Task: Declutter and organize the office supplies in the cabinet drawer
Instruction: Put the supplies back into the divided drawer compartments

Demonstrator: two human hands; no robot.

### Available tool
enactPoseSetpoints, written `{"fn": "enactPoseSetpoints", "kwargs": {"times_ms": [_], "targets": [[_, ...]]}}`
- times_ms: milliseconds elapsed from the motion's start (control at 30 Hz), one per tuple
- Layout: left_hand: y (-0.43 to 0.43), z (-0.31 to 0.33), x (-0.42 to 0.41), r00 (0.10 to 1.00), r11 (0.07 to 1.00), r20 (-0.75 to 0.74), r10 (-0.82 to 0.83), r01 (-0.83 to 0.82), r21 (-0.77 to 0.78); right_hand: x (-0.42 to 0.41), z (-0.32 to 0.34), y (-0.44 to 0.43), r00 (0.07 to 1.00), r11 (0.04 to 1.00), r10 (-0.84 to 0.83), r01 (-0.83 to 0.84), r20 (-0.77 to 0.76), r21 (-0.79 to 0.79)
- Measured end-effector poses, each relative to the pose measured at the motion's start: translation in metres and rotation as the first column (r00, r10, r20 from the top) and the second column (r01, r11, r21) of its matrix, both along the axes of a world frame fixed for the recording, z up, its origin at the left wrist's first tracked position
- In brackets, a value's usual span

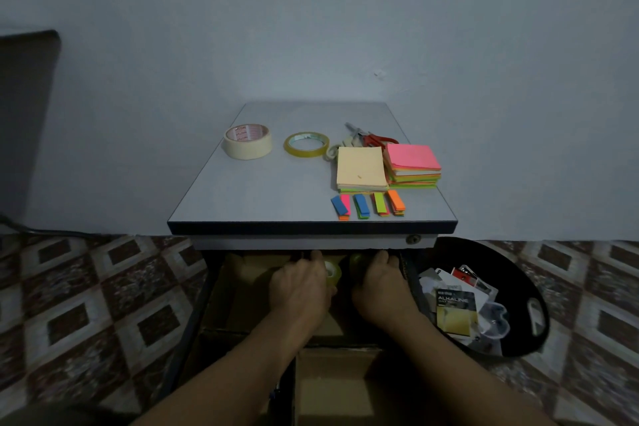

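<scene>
Left hand [300, 284] reaches into the open drawer [207, 290] at lower centre of the frame, back facing up, fingers curled round a small tape roll [332, 274] of yellowish clear tape that shows at its thumb side. Right hand [380, 285] lies just beside it, also knuckles up, its fingers bent down into the drawer. A second greenish roll [356, 262] sits at its inner edge, touching or nearly so; whether the hand grips it cannot be told in the dim light. A cardboard box [242, 290] lies inside the drawer left of the hands, and another cardboard box [332, 387] shows between the forearms at the bottom.

Above the drawer, the grey cabinet top [269, 197] carries the sorted supplies. A masking tape roll [247, 142] lies flat at its left, and a clear tape roll [306, 144] lies near it toward the centre. Red-handled scissors [377, 139] and pale-handled scissors [340, 146] lie behind a cream sticky note pad [361, 168]. A pink-topped note stack [413, 164] touches the pad's right side. Coloured page flags [368, 205] lie in a row in front of both, near the front edge.

At lower right, on the tiled floor [86, 304], a black bin [534, 287] holds discarded packaging, including an alkaline battery pack [456, 313].
</scene>
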State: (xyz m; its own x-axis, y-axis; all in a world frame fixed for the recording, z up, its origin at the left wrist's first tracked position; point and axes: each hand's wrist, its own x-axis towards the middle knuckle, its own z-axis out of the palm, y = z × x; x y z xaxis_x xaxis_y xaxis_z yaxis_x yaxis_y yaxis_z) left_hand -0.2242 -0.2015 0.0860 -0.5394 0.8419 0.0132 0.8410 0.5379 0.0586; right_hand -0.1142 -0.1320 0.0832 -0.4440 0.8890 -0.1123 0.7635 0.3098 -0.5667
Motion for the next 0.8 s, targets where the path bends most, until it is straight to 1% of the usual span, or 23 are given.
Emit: {"fn": "enactPoseSetpoints", "kwargs": {"times_ms": [133, 200, 333, 467, 533, 633, 700, 800], "targets": [[0.010, 0.004, -0.006, 0.999, 0.995, 0.013, -0.031, 0.032, -0.090, 0.002, 0.001, -0.008, 0.998, 0.994, 0.028, -0.034, 0.055, 0.101], [0.013, 0.006, -0.009, 0.998, 0.992, 0.029, -0.056, 0.059, -0.109, 0.002, 0.002, -0.009, 0.994, 0.993, 0.038, -0.050, 0.106, 0.109], [0.016, 0.007, -0.013, 0.996, 0.986, 0.008, -0.094, 0.095, -0.135, 0.000, 0.001, -0.005, 0.980, 0.984, 0.171, -0.166, 0.097, -0.060], [0.019, 0.006, -0.018, 0.992, 0.982, 0.017, -0.122, 0.123, -0.146, -0.002, -0.011, 0.004, 0.952, 0.929, 0.301, -0.277, 0.063, -0.245], [0.020, 0.005, -0.020, 0.991, 0.980, 0.031, -0.128, 0.131, -0.150, -0.003, -0.015, 0.007, 0.939, 0.900, 0.341, -0.310, 0.049, -0.307], [0.020, 0.002, -0.022, 0.991, 0.983, 0.036, -0.130, 0.133, -0.126, -0.006, -0.018, 0.008, 0.903, 0.861, 0.423, -0.372, 0.080, -0.347], [0.019, 0.000, -0.023, 0.991, 0.988, 0.058, -0.121, 0.126, -0.090, -0.009, -0.020, 0.006, 0.866, 0.845, 0.480, -0.414, 0.138, -0.338], [0.019, -0.003, -0.024, 0.990, 0.989, 0.069, -0.124, 0.129, -0.069, -0.011, -0.021, 0.005, 0.825, 0.835, 0.520, -0.437, 0.222, -0.335]]}}
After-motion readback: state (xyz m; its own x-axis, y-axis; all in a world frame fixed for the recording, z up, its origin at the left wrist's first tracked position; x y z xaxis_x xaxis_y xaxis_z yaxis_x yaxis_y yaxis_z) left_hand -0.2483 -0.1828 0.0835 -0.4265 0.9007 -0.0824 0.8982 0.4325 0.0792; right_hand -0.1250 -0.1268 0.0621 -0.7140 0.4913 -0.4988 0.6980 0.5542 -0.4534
